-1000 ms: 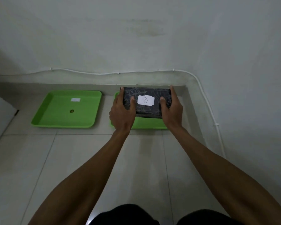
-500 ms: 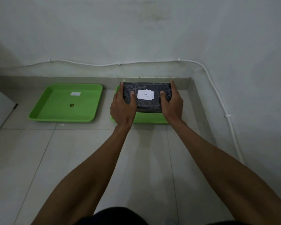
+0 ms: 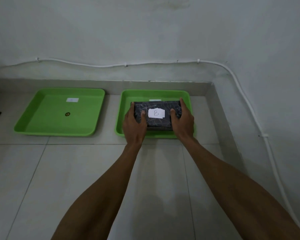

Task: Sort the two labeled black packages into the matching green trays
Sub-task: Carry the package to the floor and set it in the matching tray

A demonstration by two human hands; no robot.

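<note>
Green plastic frames the black package on every side: I have it inside the right-hand tray, marked with a white paper label that reads B. My left hand wraps its left end, thumb lying on top and fingers curled round the far edge; my right hand does the same at the right end. Both hands are clasped on it, so I have not let go. Whether the package already sits flat on the tray floor or hangs just above it I cannot tell, since my palms cover its lower corners.

At the far edge of this tray a sliver of white tag peeks out just behind the package. I cannot read it, so I judge the match only from having brought the B package here.

Over on the left, apart from this tray with a strip of tiled floor between them, lies the second green tray. It holds no package. It carries its own white tag near the far side, too faint to read, and a small dark round mark near the middle of its floor.

By my reckoning the job is about half done: this package needs only to be released, and the other tray waits for its own. That second package is nowhere in view, so I would have to look for it outside this frame.
</note>
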